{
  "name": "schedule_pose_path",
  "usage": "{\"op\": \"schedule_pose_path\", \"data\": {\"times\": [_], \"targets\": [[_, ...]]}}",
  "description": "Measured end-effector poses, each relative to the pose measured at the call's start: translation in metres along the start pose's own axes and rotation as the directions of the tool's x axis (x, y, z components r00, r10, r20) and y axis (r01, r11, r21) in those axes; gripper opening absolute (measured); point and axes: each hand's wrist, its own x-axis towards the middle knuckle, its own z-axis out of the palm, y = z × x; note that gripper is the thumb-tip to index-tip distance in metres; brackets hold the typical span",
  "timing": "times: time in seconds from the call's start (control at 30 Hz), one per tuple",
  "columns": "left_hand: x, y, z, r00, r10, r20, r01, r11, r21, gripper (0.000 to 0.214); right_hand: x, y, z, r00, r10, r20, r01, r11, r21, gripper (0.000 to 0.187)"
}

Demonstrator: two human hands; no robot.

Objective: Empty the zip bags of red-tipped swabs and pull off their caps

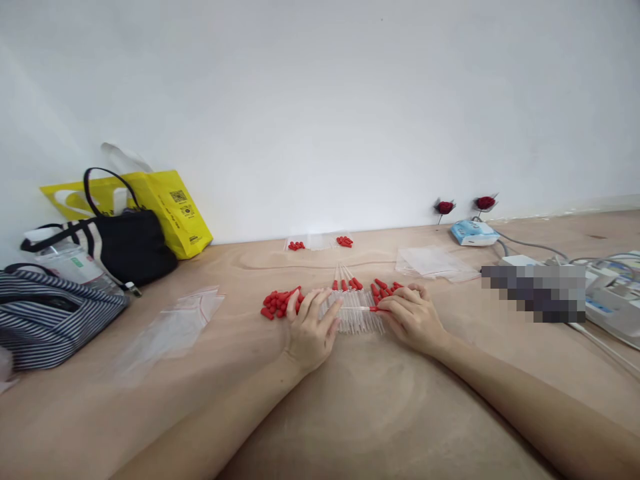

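Observation:
A clear glass dropper tube (356, 308) lies crosswise between my hands, above a row of loose glass tubes (361, 324). My left hand (311, 328) is closed at the tube's left end, its fingertips partly hiding it. My right hand (413, 317) pinches the red rubber bulb (375, 309) at the right end. Beside my left hand is a heap of red bulbs (277, 303); more red bulbs (383, 288) lie behind my right fingers. Just beyond the row, several droppers with red bulbs (355, 283) point away from me.
Clear bags with red bulbs (345, 241) lie near the wall. Flat zip bags rest at left (173, 327) and right (433, 262). A yellow bag (175, 213), black bag (133, 243) and striped bag (65, 320) stand left. A tissue pack (474, 233) and power strips (613, 307) occupy the right.

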Motion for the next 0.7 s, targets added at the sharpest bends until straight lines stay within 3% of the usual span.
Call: {"op": "schedule_pose_path", "data": {"times": [0.2, 0.47, 0.7], "targets": [[0.008, 0.014, 0.014, 0.997, 0.051, 0.061, -0.053, 0.998, 0.034, 0.019, 0.0, -0.013, 0.007, 0.997, -0.05, -0.053, 0.052, 0.998, 0.033, 0.009], [0.007, 0.013, 0.012, 0.996, 0.072, 0.05, -0.068, 0.995, -0.072, 0.019, 0.0, -0.016, 0.01, 0.998, -0.034, -0.06, 0.036, 0.999, 0.031, 0.012], [0.007, 0.013, 0.008, 0.994, 0.081, 0.069, -0.078, 0.996, -0.047, 0.018, -0.004, -0.015, 0.01, 0.996, -0.055, -0.066, 0.058, 0.998, 0.035, 0.009]]}}
